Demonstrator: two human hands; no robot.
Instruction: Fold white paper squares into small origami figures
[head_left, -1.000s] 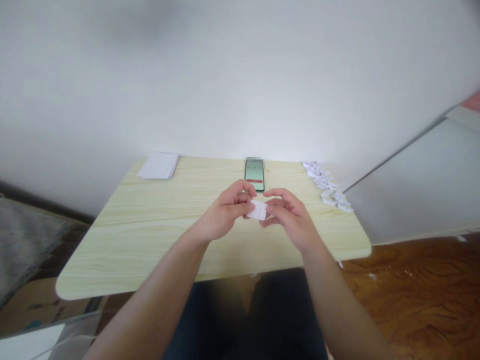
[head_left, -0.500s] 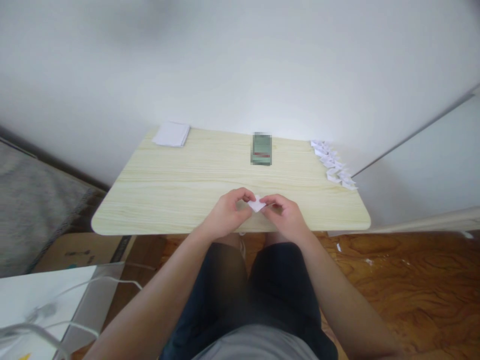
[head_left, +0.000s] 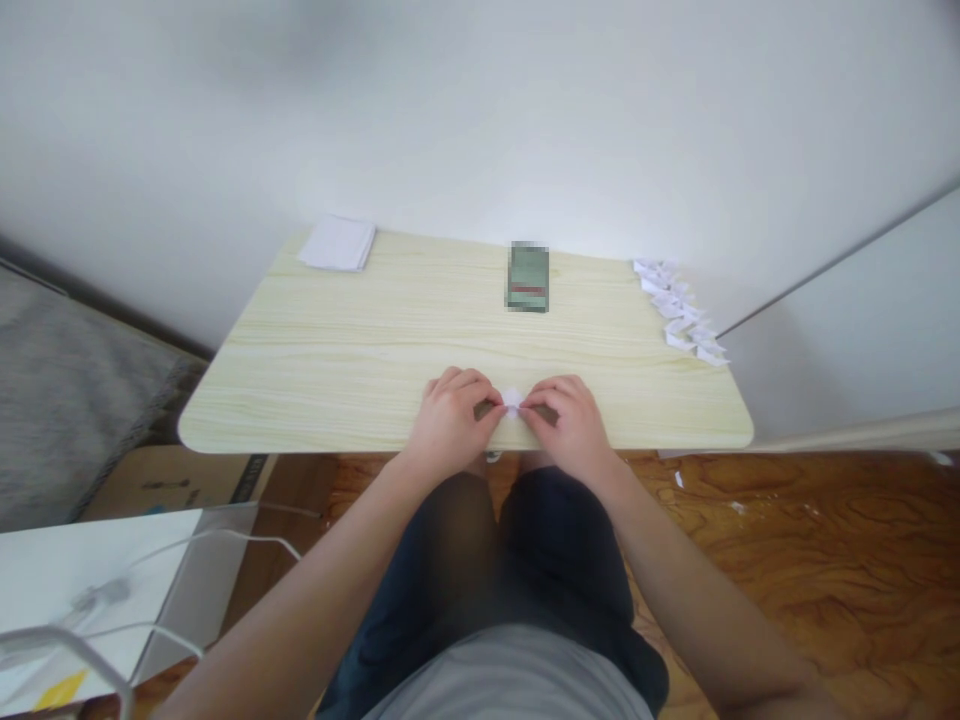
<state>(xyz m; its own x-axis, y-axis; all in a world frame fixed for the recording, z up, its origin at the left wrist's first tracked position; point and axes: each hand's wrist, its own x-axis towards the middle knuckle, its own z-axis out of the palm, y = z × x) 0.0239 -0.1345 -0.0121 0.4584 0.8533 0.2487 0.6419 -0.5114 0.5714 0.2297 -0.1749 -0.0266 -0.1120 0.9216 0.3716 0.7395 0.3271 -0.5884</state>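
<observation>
A small folded piece of white paper point(head_left: 512, 402) is held above the front edge of the pale wooden table point(head_left: 360, 350). My left hand point(head_left: 456, 415) pinches its left side between thumb and fingers. On the opposite side, my right hand point(head_left: 568, 420) grips it with thumb and index finger. The fingertips partly cover the paper, so its exact folded shape cannot be made out. Several folded white paper pieces point(head_left: 679, 308) lie in a row along the table's right side. At the back left rests a stack of white paper sheets point(head_left: 339, 243).
A green pixelated rectangular object point(head_left: 529, 278) lies near the wall at the table's back. To the lower left are a white surface point(head_left: 67, 570) with cables point(head_left: 225, 533) and a cardboard box point(head_left: 165, 485). Small white scraps point(head_left: 679, 479) lie on the wooden floor.
The paper has turned between my hands, and less of its face shows now. My fingers have shifted to a pinch on both sides. The view has tilted slightly downward.
</observation>
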